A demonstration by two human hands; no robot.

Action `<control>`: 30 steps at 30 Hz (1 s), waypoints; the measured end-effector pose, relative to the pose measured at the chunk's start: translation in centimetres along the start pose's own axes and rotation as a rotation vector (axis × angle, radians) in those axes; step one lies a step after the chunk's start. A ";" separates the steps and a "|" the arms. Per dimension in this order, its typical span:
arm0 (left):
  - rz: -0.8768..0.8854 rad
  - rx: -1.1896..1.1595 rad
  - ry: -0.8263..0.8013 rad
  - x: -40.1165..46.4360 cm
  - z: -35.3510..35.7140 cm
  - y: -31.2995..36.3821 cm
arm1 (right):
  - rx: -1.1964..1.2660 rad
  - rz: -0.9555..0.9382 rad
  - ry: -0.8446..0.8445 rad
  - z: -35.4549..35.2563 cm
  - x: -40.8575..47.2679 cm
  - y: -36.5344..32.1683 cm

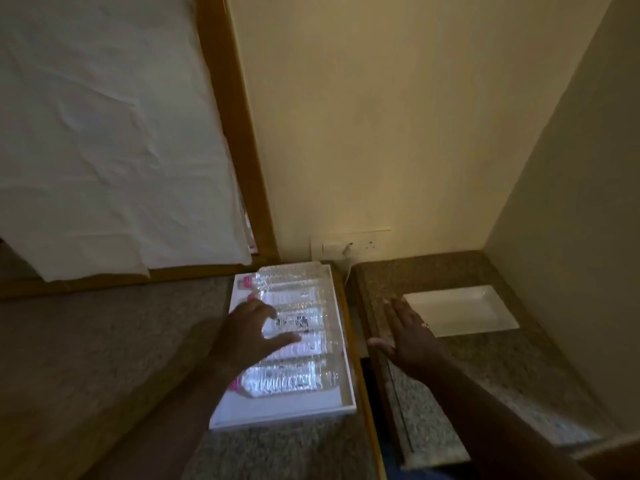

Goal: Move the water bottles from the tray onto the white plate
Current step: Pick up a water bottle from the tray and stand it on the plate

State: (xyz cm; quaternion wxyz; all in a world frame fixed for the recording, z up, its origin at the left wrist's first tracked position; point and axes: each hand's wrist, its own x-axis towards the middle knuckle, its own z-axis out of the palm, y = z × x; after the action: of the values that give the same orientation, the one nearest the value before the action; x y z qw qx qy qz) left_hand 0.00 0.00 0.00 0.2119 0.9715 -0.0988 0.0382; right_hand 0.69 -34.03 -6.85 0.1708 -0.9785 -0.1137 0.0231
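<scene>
nothing looks moved yet: the plate (pixel 460 311) sits bare on the right tabletop (pixel 491 368), and the bottles (pixel 294 375) all lie in the tray (pixel 277 415). the left hand (pixel 252 332) hovers over them, fingers spread, gripping nothing; the right hand (pixel 410 336) is flat and empty.

Bare forearms (no sleeves), a ring (pixel 425 325) on the right.

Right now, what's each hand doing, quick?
Left hand: open, fingers spread over the bottles, holding nothing.
Right hand: open, flat, empty, beside the plate.
</scene>
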 end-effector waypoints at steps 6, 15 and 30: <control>-0.039 0.045 -0.230 -4.5 3.5 -1.1 | -0.093 0.121 -0.191 5.9 -4.4 2.8; -0.053 0.147 -0.369 -5.0 3.6 -1.6 | -0.192 0.137 -0.298 8.2 -5.5 4.4; 0.032 -0.249 -0.198 -0.9 -1.8 5.3 | -0.161 0.121 -0.256 7.5 -6.4 5.2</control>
State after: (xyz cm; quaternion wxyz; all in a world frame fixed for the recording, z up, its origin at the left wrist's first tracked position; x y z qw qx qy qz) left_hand -2.07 -3.86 3.66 0.3193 0.9351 -0.1385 -0.0668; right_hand -5.02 -37.81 -15.59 0.0741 -0.9831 -0.0769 0.1484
